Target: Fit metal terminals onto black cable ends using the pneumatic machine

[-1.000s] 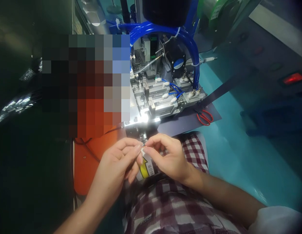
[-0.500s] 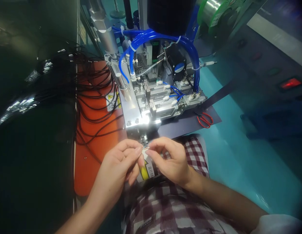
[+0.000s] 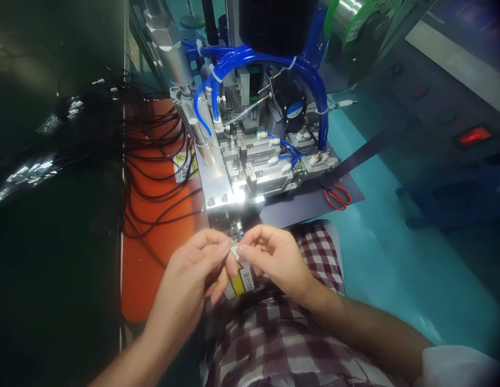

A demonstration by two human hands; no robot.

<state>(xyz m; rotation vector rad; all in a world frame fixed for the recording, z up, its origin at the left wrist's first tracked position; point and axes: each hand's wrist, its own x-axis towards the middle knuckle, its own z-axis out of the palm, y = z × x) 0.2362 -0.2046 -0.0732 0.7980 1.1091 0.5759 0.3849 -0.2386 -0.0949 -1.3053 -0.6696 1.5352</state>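
My left hand (image 3: 195,263) is closed, thumb and forefinger pinching a cable end (image 3: 234,243) with thin, light-coloured wires. From the right, my right hand (image 3: 280,260) pinches those fine wires, its fingertips almost touching the left ones. Both hands hang over my lap, just before the front of a metal machine (image 3: 270,161) with blue air tubes. Beneath the fingers is a white label (image 3: 245,279) with a yellow arrow and printed characters. How the separate wires lie between the fingertips is too small to make out.
Black cables (image 3: 153,161) spread over an orange board (image 3: 149,285) at the left. Red-handled scissors (image 3: 337,197) lie on the dark plate right of the machine. A green solder spool (image 3: 342,24) hangs above, and a control box with a lit red switch (image 3: 475,136) stands right.
My right hand has come slightly closer to the left, and the gap between the fingertips has narrowed. The whole view has shifted a little. Both hands keep their pinch.
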